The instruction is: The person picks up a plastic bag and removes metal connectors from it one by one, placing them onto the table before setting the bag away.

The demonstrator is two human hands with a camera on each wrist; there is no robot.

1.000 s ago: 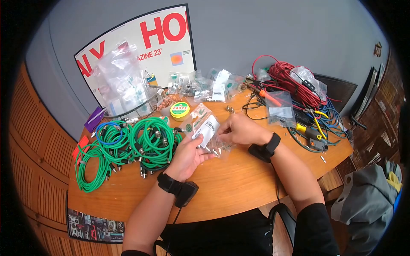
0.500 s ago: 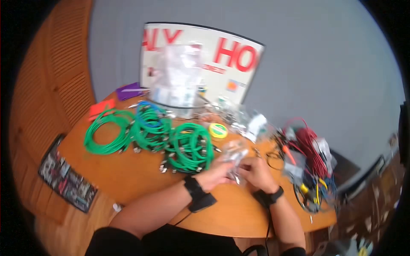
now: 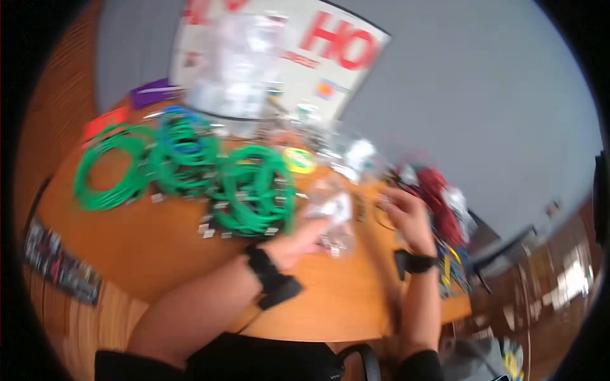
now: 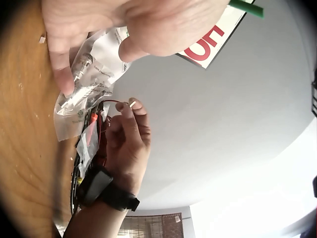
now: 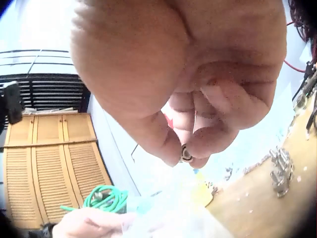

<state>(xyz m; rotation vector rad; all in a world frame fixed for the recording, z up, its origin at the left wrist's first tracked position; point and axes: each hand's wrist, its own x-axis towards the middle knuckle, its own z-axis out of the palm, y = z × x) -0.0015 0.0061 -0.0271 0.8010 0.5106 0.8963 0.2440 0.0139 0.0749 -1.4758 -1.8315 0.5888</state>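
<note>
The left hand [image 4: 124, 29] grips a clear plastic bag [image 4: 89, 79] of connectors – the right hand [image 5: 198, 74] pinches one small metal connector [image 5: 186, 153] between thumb and fingertips.

A clear plastic bag [image 4: 91, 74] of small metal connectors, with a white printed label inside, hung crumpled from the left hand [image 3: 298, 244], pinched between the thumb and the forefinger [image 4: 63, 74] near its upper part, its lower end trailing below the fingertips toward the wooden table [image 3: 165, 254]. Silver plugs showed through the film just beside the forefinger. A single small metal connector [image 5: 186, 153], ring-shaped and brassy-silver, sat pinched between the thumb and fingertips [image 5: 208, 144] of the right hand [image 3: 406, 219], its open end facing outward. It was held apart from the bag, just beyond the bag's lower edge.
</note>
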